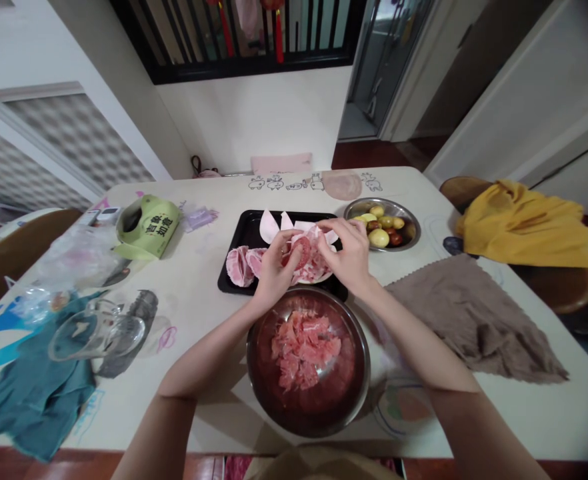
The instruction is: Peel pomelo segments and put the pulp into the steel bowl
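Left hand [273, 265] and right hand [349, 255] both pinching a pink pomelo piece [303, 251] over the black tray [244, 233]; just nearer, steel bowl [362, 363] of peeled flesh [304, 348] on the counter [199, 307]; fruit bowl [414, 233] beside right hand; brown cloth [474, 317] further right.

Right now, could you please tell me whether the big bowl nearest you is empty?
No, the big bowl holds a heap of pink fruit pieces.
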Tool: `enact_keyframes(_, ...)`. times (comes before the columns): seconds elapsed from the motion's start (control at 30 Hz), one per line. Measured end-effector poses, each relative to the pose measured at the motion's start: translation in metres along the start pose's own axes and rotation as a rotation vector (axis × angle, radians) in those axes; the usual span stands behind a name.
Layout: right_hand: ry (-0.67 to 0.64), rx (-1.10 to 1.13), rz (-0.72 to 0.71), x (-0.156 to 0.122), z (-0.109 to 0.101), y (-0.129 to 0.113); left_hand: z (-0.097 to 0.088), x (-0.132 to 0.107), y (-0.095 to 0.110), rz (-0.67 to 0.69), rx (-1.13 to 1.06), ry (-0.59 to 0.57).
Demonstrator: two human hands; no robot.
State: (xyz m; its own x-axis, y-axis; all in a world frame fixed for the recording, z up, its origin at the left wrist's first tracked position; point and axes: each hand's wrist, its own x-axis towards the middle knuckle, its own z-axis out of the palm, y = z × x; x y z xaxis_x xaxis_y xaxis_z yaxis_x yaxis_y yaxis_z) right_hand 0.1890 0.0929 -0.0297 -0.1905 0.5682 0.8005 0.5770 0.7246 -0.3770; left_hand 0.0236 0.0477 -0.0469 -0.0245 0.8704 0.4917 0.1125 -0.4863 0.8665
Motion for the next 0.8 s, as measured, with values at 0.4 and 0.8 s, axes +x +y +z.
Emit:
enact_keyframes(0.4,-0.068,0.342,0.115,0.002,0.001,-0.006,-0.004,0.004,0.002,-0.058,-0.166,0.073)
enact_keyframes(0.8,0.061,0.012,-0.040,-0.005,0.001,-0.014,-0.001,0.000,0.001,-0.008,-0.093,0.072)
